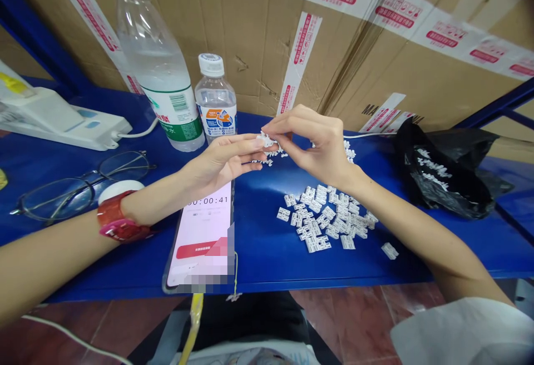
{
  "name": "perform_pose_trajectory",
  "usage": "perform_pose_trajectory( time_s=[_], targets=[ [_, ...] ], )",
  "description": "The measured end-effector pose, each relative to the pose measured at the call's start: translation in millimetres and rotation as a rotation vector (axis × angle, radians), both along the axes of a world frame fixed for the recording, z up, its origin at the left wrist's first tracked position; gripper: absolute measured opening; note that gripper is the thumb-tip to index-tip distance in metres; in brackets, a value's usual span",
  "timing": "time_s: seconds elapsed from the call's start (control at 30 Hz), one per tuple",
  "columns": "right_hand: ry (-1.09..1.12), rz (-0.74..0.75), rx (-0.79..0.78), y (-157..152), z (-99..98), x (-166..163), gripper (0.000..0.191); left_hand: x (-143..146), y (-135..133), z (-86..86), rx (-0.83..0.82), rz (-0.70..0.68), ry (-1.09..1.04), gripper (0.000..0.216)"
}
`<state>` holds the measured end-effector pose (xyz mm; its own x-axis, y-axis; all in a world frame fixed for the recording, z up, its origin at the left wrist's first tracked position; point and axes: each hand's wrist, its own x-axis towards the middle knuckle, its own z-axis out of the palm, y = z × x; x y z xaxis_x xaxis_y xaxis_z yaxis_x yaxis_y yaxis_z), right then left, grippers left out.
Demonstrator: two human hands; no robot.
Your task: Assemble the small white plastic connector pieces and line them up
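Observation:
Both hands meet above the blue shelf, behind the phone. My left hand [233, 156] pinches a small white plastic piece [266, 140] between thumb and fingers. Thumb and forefinger of my right hand [315, 139] are closed at the same spot, on the piece's right side; the fingertips partly hide it. More small white pieces [267, 159] lie on the shelf behind and below the hands. Nearer to me, below my right wrist, is a loose pile of flat white plastic pieces [325, 215]. One single flat piece [390, 251] lies apart at the right.
A phone [204, 242] showing a timer lies on the blue shelf [258, 265]. Left are eyeglasses [83, 187], a power strip [70, 120], a large bottle [162, 70] and a small bottle [217, 98]. A black bag [454, 176] with white pieces stands right. Cardboard boxes [250, 37] rise behind.

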<state>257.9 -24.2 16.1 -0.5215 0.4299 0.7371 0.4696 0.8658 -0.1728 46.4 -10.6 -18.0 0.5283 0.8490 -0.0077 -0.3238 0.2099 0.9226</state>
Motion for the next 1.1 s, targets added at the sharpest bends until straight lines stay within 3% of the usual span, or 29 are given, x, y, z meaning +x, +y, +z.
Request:
perform_pose_trajectory(
  time_s=[0.2, 0.6, 1.1],
  targets=[
    [-0.111, -0.101, -0.068, -4, 2.5, 1, 0.028, 0, -1, -0.1, -0.004, 0.020, -0.004, 0.009],
    [-0.081, -0.090, 0.042, 0, -3.6, 1, 0.024, 1, -3, 2.3, -0.042, 0.018, -0.048, 0.007],
    [0.013, -0.063, -0.131, 0, -8.7, -5, 0.023, 1, -3, 4.5, -0.013, 0.124, -0.009, 0.008]
  ],
)
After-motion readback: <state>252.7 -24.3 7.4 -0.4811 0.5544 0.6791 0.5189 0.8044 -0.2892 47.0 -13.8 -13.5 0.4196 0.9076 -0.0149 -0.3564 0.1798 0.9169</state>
